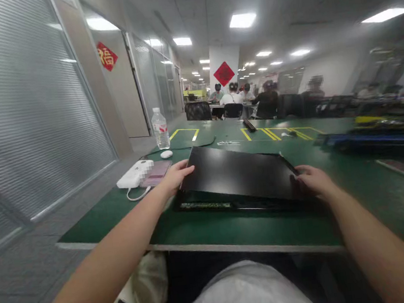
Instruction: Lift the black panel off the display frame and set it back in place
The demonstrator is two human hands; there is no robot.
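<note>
Between my two hands is a dark, glossy LCD panel (239, 169), slightly tilted over the green table. Its left edge is gripped by my left hand (175, 177), thumb on top and the other fingers mostly hidden. My right hand (313, 180) pinches the opposite edge near the front corner. Under the panel lies a black frame (261, 208), largely covered. A green circuit board strip (205, 205) shows along its front left side.
To the left are a white power bank (134, 174) with a cable, a purplish flat case (158, 173), a small white case (166, 154) and a water bottle (161, 129). A black bar-shaped object (249, 125) lies farther back. Blue and yellow equipment (382, 135) is on the right.
</note>
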